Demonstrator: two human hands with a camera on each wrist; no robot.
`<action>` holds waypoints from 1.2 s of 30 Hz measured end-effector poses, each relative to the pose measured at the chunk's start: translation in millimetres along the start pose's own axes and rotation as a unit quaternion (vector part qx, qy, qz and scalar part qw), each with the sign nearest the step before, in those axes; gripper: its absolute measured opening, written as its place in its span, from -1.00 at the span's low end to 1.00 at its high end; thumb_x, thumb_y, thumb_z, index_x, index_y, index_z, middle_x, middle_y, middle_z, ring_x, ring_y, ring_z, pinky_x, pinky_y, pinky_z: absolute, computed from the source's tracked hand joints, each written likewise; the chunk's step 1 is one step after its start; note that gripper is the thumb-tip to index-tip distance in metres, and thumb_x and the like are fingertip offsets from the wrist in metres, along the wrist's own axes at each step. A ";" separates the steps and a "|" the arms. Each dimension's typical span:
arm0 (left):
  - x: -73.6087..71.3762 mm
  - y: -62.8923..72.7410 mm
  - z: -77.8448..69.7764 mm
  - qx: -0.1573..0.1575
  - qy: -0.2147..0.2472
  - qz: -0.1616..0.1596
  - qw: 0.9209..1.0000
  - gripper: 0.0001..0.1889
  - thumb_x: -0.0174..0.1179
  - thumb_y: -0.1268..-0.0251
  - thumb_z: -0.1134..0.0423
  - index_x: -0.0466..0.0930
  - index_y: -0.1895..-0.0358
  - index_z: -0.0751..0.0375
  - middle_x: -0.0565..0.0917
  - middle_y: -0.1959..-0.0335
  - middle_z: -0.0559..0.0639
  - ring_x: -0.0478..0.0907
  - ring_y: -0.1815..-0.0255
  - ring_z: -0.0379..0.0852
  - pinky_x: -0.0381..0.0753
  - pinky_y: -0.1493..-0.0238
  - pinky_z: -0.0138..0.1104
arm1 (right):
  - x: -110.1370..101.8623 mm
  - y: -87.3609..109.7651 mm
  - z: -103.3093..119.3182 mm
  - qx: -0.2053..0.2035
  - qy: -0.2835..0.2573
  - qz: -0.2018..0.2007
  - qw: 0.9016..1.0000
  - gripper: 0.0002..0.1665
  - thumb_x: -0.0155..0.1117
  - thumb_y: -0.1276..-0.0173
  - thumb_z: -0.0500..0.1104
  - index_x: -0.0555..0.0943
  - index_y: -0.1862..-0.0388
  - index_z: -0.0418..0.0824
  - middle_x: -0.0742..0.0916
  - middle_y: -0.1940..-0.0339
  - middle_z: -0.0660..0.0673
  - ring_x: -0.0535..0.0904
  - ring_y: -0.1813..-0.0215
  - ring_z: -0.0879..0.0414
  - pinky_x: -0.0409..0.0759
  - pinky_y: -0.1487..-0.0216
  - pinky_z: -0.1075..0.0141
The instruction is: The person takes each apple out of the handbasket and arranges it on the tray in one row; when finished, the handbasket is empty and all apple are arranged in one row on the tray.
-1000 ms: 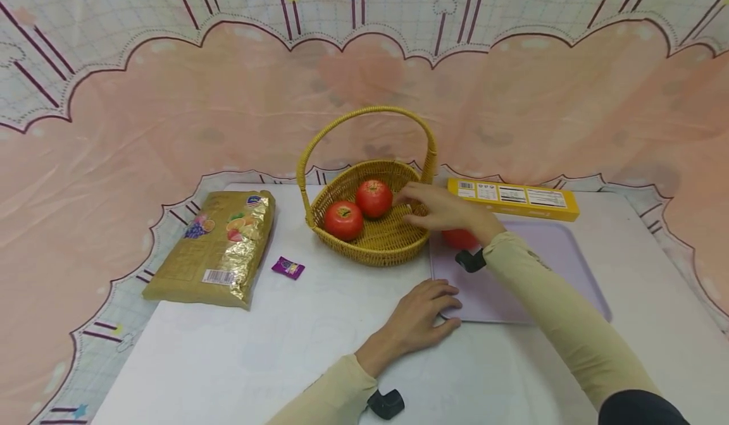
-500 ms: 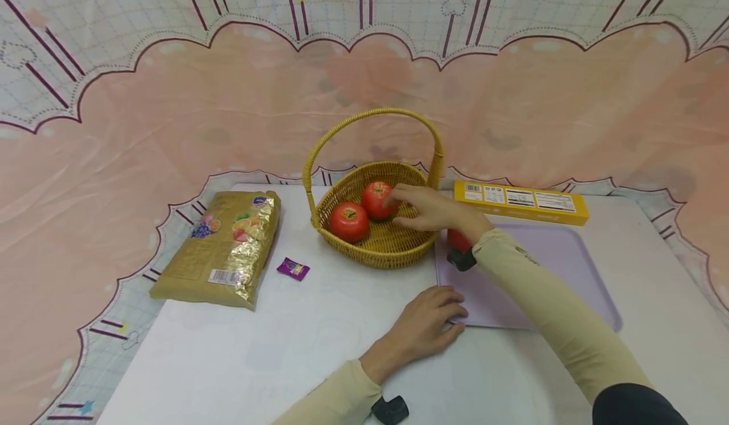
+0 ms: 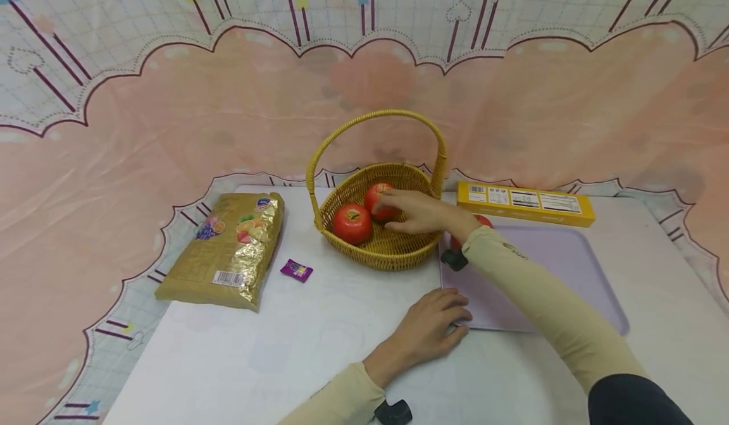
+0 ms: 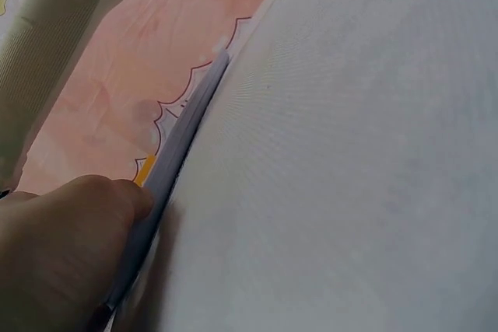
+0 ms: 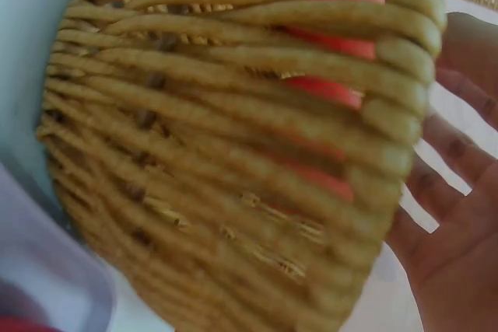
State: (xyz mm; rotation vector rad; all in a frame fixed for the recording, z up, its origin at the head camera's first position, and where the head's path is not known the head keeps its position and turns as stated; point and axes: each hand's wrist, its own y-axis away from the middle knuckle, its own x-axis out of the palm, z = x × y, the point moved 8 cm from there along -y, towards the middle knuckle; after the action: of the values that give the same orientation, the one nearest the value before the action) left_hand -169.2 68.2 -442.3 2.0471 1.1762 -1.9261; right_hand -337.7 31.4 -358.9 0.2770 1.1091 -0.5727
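Note:
My right hand (image 3: pixel 418 211) reaches over the right rim of a yellow wicker basket (image 3: pixel 398 260), fingers extended over the rear of two round red fruits (image 3: pixel 378 198). The other red fruit (image 3: pixel 352 224) sits in front of it in the basket. In the right wrist view, the right hand's spread fingers (image 5: pixel 459 145) show behind the woven wall, with red through the gaps. My left hand (image 3: pixel 427 327) rests at the near left corner of a lilac tray (image 3: pixel 547 267), thumb beside its edge. Another red fruit (image 3: pixel 483 221) lies on the tray, partly hidden by the right wrist.
A gold foil bag (image 3: pixel 228 254) lies on the left of the white table, with a small purple wrapped candy (image 3: pixel 297 271) beside it. Behind the tray is a long yellow box (image 3: pixel 524 203). The basket's tall handle (image 3: pixel 393 114) arches over it. A patterned cloth hangs behind.
My right hand has moved left and slightly down, deeper over the basket, its fingers now over the rear fruit. The left hand stays at the tray corner. The whole view has shifted slightly.

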 end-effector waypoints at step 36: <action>-1.8 1.7 -2.3 0.003 -0.008 -0.011 1.000 -0.83 0.18 -0.24 0.03 0.65 0.15 -0.10 0.61 -0.05 -0.18 0.44 -0.26 -0.16 0.30 -0.37 -0.36 | -16.0 -31.1 -22.7 0.040 0.086 0.016 0.995 -0.55 0.27 -0.26 -0.13 0.49 -0.14 -0.12 0.50 -0.14 -0.14 0.42 -0.23 -0.05 0.38 -0.31 0.04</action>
State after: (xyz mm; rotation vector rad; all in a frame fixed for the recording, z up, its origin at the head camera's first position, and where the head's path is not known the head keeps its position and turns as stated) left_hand -166.2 67.5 -441.0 2.0269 1.1964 -1.9535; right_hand -377.5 21.5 -352.1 0.4200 1.2463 -0.5735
